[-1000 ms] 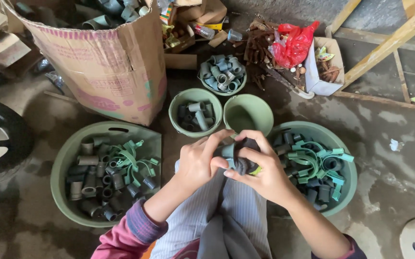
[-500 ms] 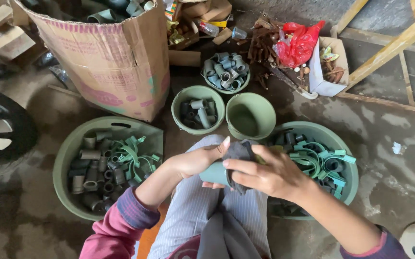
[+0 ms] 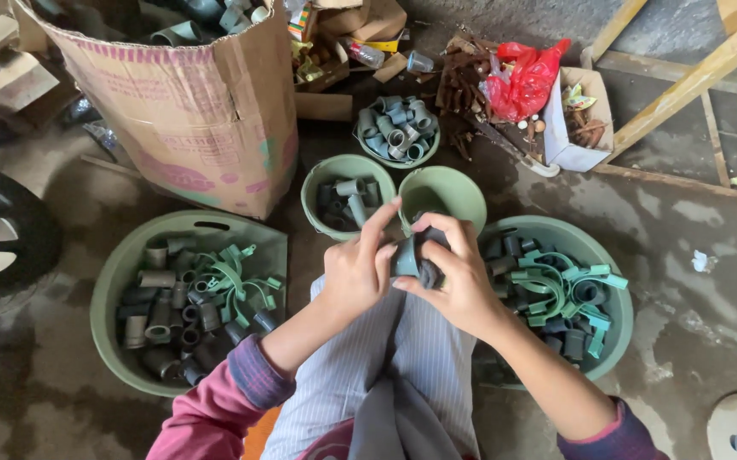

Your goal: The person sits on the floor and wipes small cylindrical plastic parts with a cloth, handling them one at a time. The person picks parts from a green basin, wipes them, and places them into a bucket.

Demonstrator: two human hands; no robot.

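Centre frame, over the striped lap: left hand (image 3: 355, 274) and right hand (image 3: 460, 285) are both gripping one short grey-green plastic pipe fitting (image 3: 404, 255), with a dark rag (image 3: 430, 271) wrapped round it under the right fingers. Versus half a second ago, the fitting is sitting higher and turned more end-on, so the wiping looks to be moving round the piece. Left, a large green basin (image 3: 117, 273) is holding fittings and clips; right, a second green basin (image 3: 619, 294) the same. Beyond, an empty green bowl (image 3: 470, 192), then a cardboard box (image 3: 189, 111) upper left.
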